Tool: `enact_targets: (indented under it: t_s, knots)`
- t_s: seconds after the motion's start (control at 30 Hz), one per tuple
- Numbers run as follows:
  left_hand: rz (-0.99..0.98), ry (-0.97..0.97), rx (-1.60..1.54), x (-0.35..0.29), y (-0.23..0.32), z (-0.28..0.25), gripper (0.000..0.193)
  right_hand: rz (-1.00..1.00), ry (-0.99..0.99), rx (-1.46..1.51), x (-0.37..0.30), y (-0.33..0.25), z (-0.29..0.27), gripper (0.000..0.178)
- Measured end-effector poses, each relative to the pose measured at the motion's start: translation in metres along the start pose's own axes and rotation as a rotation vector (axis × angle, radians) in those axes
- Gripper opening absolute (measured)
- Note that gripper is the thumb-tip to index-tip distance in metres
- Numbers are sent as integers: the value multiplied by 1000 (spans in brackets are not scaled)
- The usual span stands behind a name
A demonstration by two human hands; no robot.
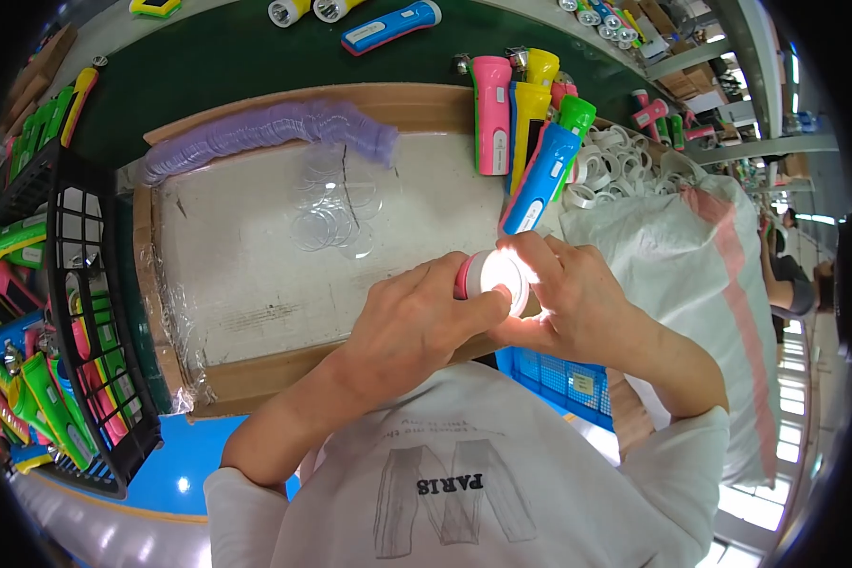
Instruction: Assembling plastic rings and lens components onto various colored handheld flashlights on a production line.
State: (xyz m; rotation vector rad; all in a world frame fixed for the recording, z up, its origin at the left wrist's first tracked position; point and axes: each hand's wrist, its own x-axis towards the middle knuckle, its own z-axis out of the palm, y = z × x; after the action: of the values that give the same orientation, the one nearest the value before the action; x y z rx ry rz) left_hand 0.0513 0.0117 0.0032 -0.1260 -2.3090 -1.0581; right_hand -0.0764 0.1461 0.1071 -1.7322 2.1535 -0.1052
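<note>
Just above my chest, a lit flashlight [495,273] is held with its glowing head facing up; pink shows at its side and a white ring circles the head. My left hand [412,308] is closed around it, thumb lying on the front. Curled about the other side of the head is my right hand [577,298], its fingertips at the white rim. Glare hides the exact finger contact. Beyond my hands, clear round discs [331,222] lie loose in a shallow cardboard-edged tray [246,246]. A long row of purple-tinted discs [275,133] rests along its far edge.
Pink [492,114], yellow [528,123] and blue flashlights [541,180] lie at the tray's far right corner. White rings [615,166] are piled beside a white sack [682,265]. A black crate [90,237] of flashlights stands left; a blue basket [563,383] sits below my right hand.
</note>
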Motion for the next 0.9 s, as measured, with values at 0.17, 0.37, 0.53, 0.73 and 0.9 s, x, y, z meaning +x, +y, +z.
enact_targets:
  t_s: [0.17,0.37,0.53,0.73,0.9]
  knots:
    - [-27,-87,-19,5,-6,-11,17,0,-66,-84,12,3,-20,62]
    - [10,-58,-81,7,-7,-3,45,52,7,133,3,9,0,61]
    - [12,-79,-15,9,-6,-7,40,20,70,78,8,10,-4,60]
    - [1,-46,-47,6,-4,-4,19,88,48,173,7,9,-1,63]
    - [-18,-125,-62,7,-4,-10,18,-214,58,196,12,26,-6,60]
